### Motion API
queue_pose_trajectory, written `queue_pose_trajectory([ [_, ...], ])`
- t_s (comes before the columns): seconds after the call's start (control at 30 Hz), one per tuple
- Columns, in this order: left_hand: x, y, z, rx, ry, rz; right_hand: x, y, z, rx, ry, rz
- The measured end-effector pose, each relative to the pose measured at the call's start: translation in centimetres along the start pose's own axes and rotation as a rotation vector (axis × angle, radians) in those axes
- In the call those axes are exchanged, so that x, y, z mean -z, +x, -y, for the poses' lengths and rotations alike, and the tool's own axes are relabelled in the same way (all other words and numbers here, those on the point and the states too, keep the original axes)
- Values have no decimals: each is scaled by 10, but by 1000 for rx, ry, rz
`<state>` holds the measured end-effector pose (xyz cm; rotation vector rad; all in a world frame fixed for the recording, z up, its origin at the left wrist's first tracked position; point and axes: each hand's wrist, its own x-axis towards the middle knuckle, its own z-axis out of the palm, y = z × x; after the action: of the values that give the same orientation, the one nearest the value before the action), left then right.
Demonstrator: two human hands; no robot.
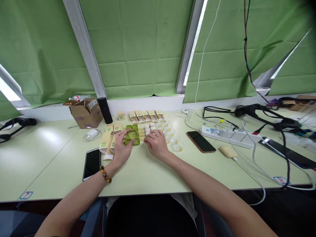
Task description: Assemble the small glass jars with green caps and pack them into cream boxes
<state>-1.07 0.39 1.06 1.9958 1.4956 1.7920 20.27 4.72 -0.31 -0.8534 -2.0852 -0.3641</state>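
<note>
My left hand [121, 148] grips a small olive-green square container [133, 134], its open top tilted toward me. More green pieces lie behind and under it. My right hand [156, 142] is closed, its fingertips together beside small pale-yellow pieces [141, 132]; whatever they hold is hidden. Just past its knuckles stand small pale pink-white pieces [147, 126]. Several clear plastic cups [175, 141] with yellow bits lie to its right. Folded cardboard boxes with green labels [104, 143] lie to the left of my left hand, and a row of similar boxes [147, 116] stands behind.
A phone [92, 163] lies at left, another phone [201, 141] at right. A power strip [227, 135] with cables and a beige charging case [228, 152] lie farther right. A cardboard box [86, 113] and a black cylinder [104, 110] stand at the back left.
</note>
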Motion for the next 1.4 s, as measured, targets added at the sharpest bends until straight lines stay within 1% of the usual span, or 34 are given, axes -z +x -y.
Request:
queue_pose_trajectory([
  [0.13,-1,-2,-2,31,-3,10,-12,-2,-5,3,-72,155],
  [0.27,-1,-4,-4,41,-17,24,-23,-3,-10,17,-141,227],
  [0.47,-2,-6,-6,45,-14,51,-31,-2,-9,58,-212,242],
  [0.73,-1,-7,-10,63,-2,74,-32,-3,-5,18,-234,317],
  [1.0,0,-7,-9,76,-23,90,-22,3,-6,-37,-210,331],
  [1.1,0,-7,-9,77,-30,98,-21,2,-6,-18,-196,343],
  [1.2,0,-6,-9,81,-39,98,-25,-1,-5,5,-199,351],
  [1.3,0,-6,-10,88,-74,99,-29,-3,-6,20,-217,349],
  [1.4,0,-5,-9,134,-198,117,-32,-3,-7,26,-237,341],
])
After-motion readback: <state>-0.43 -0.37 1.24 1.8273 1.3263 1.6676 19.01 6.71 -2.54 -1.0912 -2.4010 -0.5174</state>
